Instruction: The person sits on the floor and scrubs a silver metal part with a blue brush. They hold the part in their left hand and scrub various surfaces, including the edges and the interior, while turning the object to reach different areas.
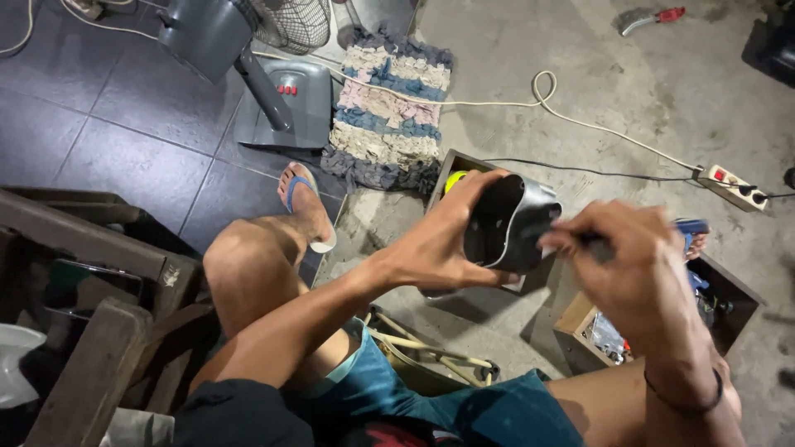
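- While the person sits with knees apart over a concrete floor, the left hand [443, 244] grasps a dark curved shell [509, 223], thumb on its upper rim and fingers wrapped behind its near side, so that the hollow faces the camera.
- The right hand [633, 265] is clenched around a thin dark tool [571, 236], whose tip meets the right edge of the shell; the motion blur hides what kind of tool it is.
- The shell is held in the air at the middle of the scene, above an open wooden box [451, 170] that shows a yellow object [455, 180] in its far corner.
- To the right, just under the right hand, a second wooden box [580, 319] holds small mixed parts.
- On the far side, a striped rag rug [389, 108] lies beside the grey base of a standing fan [281, 95].
- A white cable [538, 95] loops across the concrete to a power strip [733, 186] at the far right.
- A red-handled tool [650, 18] lies at the far right edge.
- The left foot, in a blue sandal [302, 194], rests where dark tiles meet concrete.
- Dark wooden furniture [91, 248] fills the near left.
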